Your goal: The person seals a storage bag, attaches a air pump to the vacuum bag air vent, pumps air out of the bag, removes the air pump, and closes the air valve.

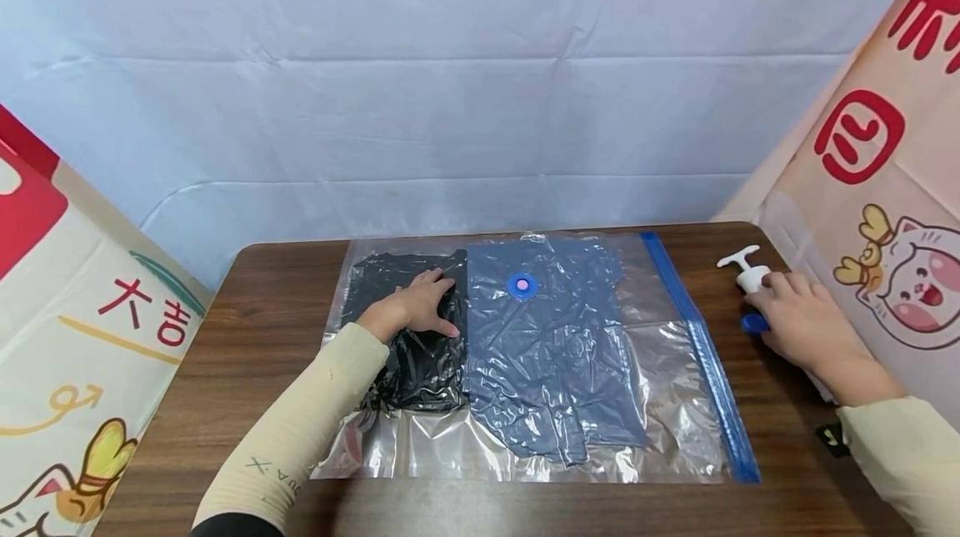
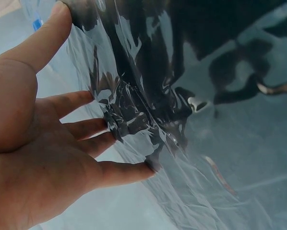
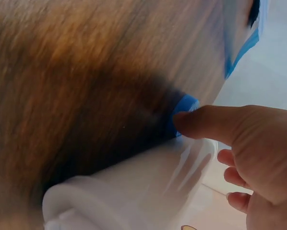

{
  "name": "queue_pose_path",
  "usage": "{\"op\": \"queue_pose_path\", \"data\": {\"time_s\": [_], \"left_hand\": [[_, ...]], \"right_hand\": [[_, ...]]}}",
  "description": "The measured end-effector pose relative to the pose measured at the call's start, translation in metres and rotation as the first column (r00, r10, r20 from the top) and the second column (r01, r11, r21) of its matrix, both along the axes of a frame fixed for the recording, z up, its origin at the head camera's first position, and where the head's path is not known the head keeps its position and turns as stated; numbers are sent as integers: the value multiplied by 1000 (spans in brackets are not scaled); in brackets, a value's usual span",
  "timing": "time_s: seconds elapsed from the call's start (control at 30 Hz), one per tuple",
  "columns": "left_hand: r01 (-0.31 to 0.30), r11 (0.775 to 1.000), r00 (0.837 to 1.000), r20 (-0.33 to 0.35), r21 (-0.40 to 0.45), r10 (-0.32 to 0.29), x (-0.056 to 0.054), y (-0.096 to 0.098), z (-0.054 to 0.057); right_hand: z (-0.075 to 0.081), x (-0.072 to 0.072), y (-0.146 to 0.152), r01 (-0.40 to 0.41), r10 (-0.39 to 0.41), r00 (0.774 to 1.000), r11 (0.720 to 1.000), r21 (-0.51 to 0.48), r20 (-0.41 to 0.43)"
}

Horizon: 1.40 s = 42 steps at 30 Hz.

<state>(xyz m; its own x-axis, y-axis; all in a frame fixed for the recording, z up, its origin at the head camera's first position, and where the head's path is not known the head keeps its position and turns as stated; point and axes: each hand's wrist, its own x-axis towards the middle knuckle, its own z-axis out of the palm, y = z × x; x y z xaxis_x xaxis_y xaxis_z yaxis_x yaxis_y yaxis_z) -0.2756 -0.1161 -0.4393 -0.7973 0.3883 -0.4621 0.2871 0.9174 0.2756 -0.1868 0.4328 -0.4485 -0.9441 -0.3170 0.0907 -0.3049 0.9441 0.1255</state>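
A clear vacuum storage bag (image 1: 678, 370) lies flat on the table, with a folded black garment (image 1: 420, 383) and a blue garment (image 1: 555, 362) inside it. My left hand (image 1: 423, 303) rests on the bag over the black part, fingers spread; the left wrist view has its fingertips at the wrinkled film. At the right, a white hand pump (image 3: 134, 187) lies under my right hand (image 1: 806, 328). In the right wrist view the thumb stretches across a small blue round cap (image 3: 182, 112), while the bent fingertips show past the pump's side with a gap between.
The bag has a round blue valve (image 1: 522, 286) with a pink centre and a blue zip strip (image 1: 705, 362) along its right edge. The pump's T-shaped handle (image 1: 738, 256) points toward the back. Printed cloth hangs on both sides of the brown table (image 1: 247, 328).
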Motion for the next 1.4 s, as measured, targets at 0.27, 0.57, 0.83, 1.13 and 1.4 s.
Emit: {"op": "queue_pose_path", "data": {"time_s": [0.27, 0.57, 0.83, 1.13, 1.4], "left_hand": [[-1, 1000, 1000, 5, 2, 1, 1, 0, 2], [-6, 1000, 1000, 1, 7, 6, -1, 0, -1], [-2, 1000, 1000, -4, 2, 2, 0, 0, 0], [0, 1000, 1000, 2, 5, 0, 1, -1, 0], [-4, 1000, 1000, 4, 10, 4, 0, -1, -1]], "right_hand": [[-4, 2, 0, -35, 36, 998, 999, 25, -44], [-4, 1, -6, -63, 60, 996, 997, -44, -59], [-7, 1, -19, -78, 72, 996, 987, -143, -47], [-19, -2, -29, 134, -67, 983, 901, -414, 171], [-32, -1, -38, 212, -171, 977, 808, -550, 127]]}}
